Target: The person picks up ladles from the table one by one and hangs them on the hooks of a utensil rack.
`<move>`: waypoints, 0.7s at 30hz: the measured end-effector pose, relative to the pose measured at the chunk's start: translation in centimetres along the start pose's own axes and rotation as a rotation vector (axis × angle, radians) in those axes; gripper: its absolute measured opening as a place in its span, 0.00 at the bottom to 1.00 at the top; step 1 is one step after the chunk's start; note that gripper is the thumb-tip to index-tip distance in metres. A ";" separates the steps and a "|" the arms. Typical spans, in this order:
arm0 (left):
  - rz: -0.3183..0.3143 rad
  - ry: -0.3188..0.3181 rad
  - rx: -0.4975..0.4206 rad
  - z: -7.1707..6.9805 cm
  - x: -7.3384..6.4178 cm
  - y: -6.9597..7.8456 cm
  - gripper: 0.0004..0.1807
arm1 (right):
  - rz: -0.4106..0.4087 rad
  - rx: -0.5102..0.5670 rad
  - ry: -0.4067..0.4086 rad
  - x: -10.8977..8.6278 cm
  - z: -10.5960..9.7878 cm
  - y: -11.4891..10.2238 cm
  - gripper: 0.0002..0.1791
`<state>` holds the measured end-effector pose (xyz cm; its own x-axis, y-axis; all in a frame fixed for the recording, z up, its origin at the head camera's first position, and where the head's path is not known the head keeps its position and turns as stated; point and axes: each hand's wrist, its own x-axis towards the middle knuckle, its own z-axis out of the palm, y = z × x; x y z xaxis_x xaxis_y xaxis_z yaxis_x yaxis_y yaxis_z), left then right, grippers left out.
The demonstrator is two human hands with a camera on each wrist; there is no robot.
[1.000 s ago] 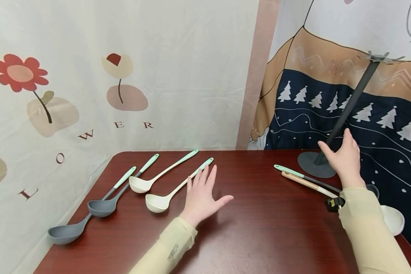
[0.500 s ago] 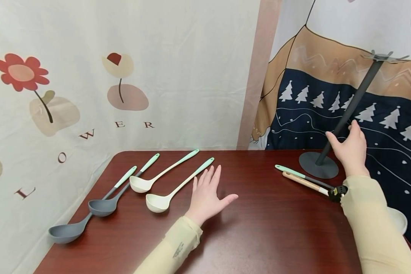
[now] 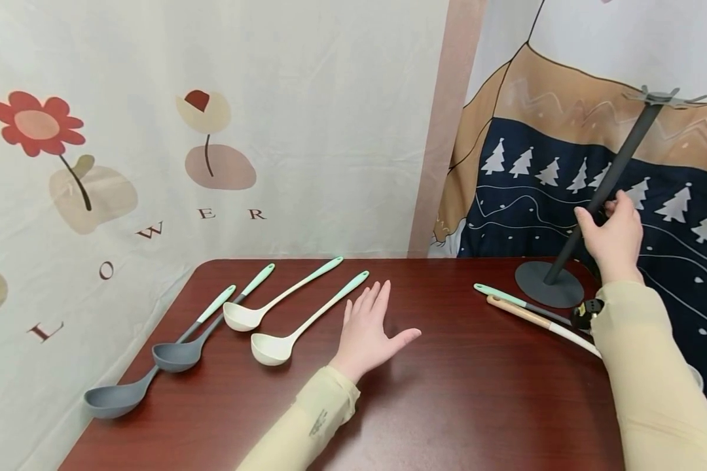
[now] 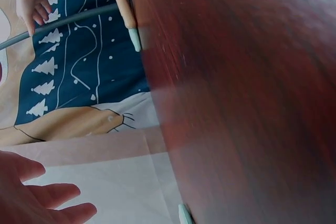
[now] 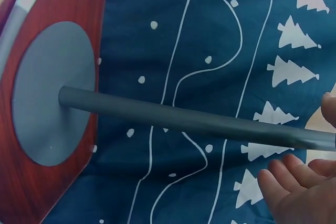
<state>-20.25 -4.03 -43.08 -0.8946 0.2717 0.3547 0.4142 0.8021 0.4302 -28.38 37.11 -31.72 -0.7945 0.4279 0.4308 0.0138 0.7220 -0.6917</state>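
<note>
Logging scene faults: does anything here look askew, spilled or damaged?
Nothing looks spilled or damaged. Slightly askew: on the table, far left, the farther gray ladle's bowl overlaps the nearer gray ladle's handle, so they look jumbled.

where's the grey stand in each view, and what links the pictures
Head: the grey stand is at the right, its pole slanting up and right from its round base.
Left wrist: only part of the grey stand shows, its pole crossing the upper left.
Right wrist: base at the left, pole running to the right edge.
Shared landmark: the navy cloth with white trees, behind part of the pole.
</note>
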 end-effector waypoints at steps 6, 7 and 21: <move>-0.008 -0.022 -0.036 0.5 0.4 0.4 0.55 | 0.018 -0.026 -0.025 0.9 0.1 -0.4 0.38; -0.009 -0.023 -0.038 0.6 0.4 0.4 0.55 | 0.023 -0.031 -0.032 1.0 0.1 -0.5 0.37; -0.008 -0.009 -0.059 1.7 0.7 1.2 0.54 | 0.062 -0.064 -0.042 2.7 -0.1 -0.9 0.28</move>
<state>-20.68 -1.97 -43.75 -0.8992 0.2704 0.3439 0.4160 0.7715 0.4814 -30.47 37.64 -29.92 -0.8157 0.4507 0.3625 0.1018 0.7288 -0.6771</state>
